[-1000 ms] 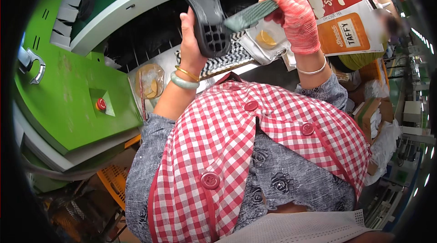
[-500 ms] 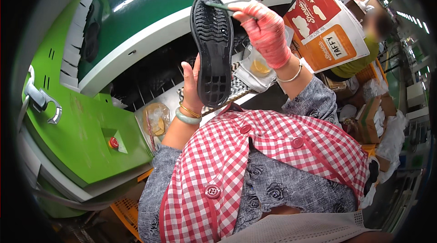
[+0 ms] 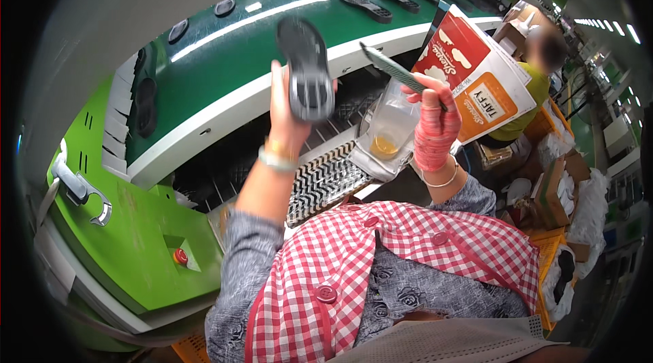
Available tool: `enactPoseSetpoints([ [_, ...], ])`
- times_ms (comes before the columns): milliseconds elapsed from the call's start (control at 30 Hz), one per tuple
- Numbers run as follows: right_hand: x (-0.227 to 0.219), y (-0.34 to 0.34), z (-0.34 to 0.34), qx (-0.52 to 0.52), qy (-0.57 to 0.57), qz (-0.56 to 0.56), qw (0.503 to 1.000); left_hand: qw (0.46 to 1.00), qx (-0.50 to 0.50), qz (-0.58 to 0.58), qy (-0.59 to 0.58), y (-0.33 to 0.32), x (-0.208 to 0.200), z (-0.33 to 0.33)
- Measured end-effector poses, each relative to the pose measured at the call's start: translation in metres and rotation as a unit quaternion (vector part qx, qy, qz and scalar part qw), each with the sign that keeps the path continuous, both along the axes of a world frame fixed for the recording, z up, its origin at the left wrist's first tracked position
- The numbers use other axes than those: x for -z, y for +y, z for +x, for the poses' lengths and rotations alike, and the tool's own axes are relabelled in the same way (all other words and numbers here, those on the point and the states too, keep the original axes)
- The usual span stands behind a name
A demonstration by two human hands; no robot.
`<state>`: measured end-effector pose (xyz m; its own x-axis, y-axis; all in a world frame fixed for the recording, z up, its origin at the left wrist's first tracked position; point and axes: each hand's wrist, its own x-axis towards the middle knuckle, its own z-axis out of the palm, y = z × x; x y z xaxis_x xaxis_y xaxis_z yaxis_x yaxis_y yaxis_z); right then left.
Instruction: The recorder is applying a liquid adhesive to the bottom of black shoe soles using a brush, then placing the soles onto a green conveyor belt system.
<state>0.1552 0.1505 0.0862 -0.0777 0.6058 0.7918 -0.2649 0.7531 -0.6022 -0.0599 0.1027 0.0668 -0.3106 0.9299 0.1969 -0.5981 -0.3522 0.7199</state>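
My left hand (image 3: 280, 108) grips a black shoe sole (image 3: 313, 94) by its lower end and holds it up over the near edge of the green belt. Motion smears the sole's upper part a little. In my right hand (image 3: 437, 118), wrapped in pink-red binding, is a slim dark green brush (image 3: 391, 67), its tip pointing up and left, apart from the sole. Just left of the right hand stands a translucent plastic cup (image 3: 394, 122) with yellowish glue-like liquid at its bottom.
Several black soles (image 3: 367, 7) lie on the green belt (image 3: 238, 47), which has a white rail (image 3: 224, 118). A zigzag-patterned mat (image 3: 316, 179) lies below the sole. At right are printed sheets (image 3: 486, 84), cartons (image 3: 554, 193) and a seated co-worker in yellow-green (image 3: 520, 115). A green machine housing (image 3: 146, 234) stands left.
The brush tip has come off the sole's tread as my right hand moved down and right. My left hand has carried the sole forward toward the belt.
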Motion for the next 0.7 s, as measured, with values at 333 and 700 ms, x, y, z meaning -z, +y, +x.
enactPoseSetpoints([
  [333,0.048,-0.011,0.015,0.045,0.078,-0.104,0.991,0.938,-0.200,-0.193,0.209,0.052,-0.009,-0.121],
  [700,0.056,-0.029,0.014,-0.065,0.052,-0.341,0.936,0.431,-0.354,-0.653,0.512,-0.239,-0.016,-0.452],
])
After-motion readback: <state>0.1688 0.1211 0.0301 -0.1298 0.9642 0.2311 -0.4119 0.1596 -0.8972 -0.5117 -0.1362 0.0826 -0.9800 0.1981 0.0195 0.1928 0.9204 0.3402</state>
